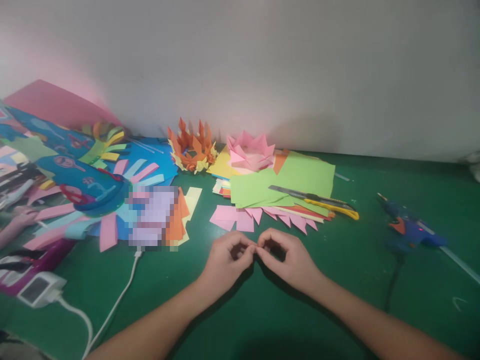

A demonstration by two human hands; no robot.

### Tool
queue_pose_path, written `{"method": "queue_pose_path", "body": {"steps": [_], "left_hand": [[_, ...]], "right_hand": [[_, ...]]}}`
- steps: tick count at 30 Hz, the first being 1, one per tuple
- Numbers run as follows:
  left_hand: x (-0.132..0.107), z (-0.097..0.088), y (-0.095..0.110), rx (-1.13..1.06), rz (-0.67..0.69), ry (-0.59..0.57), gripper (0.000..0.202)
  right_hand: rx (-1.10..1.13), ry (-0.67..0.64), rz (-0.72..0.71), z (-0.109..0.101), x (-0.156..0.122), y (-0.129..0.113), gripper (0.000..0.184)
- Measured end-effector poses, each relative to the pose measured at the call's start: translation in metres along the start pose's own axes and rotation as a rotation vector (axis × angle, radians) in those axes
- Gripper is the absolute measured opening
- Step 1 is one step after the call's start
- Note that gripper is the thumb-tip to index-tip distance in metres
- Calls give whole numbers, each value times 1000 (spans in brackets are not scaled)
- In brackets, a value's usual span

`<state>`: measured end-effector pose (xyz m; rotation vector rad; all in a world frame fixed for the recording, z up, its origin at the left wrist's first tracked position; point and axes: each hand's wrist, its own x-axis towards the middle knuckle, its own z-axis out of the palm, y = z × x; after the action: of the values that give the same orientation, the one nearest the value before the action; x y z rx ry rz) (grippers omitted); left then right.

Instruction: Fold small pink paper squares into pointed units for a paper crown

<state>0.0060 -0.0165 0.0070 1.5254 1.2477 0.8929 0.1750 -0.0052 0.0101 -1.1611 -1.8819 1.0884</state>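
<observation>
My left hand (228, 257) and my right hand (290, 257) meet at the fingertips over the green table. Thumb and forefinger of each are pinched together. Whatever is between them is hidden or too small to make out. Just beyond the fingers lie pink paper pieces (225, 218), some of them pointed. Behind these is a stack topped with light green paper (262, 184), and a yellow-handled utility knife (318, 198) rests on it. At the back stand a pink folded-paper ring (251, 150) with points and an orange-and-yellow one (193, 150).
To the right, a blue glue gun (420, 232) lies with a glue stick in its rear. On the left are a blue cone decorated with paper strips (90, 185), a blurred-out phone-like object (153, 215), a white cable (129, 280) and another person's hand (22, 220).
</observation>
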Motion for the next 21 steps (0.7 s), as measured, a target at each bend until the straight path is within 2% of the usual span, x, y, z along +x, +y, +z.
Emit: {"method": "queue_pose_path", "body": {"steps": [3,10,21], "left_hand": [[0,0,1,-33,-30,-4,13],[3,3,6,-325,-233,-79,19],[5,1,8,-416,-257,-122,32]], "right_hand": [[52,-6,41,0,1,0,11],[222,-75,171,-4,3,-2,18],[434,-179,187,-12,5,0,18]]}}
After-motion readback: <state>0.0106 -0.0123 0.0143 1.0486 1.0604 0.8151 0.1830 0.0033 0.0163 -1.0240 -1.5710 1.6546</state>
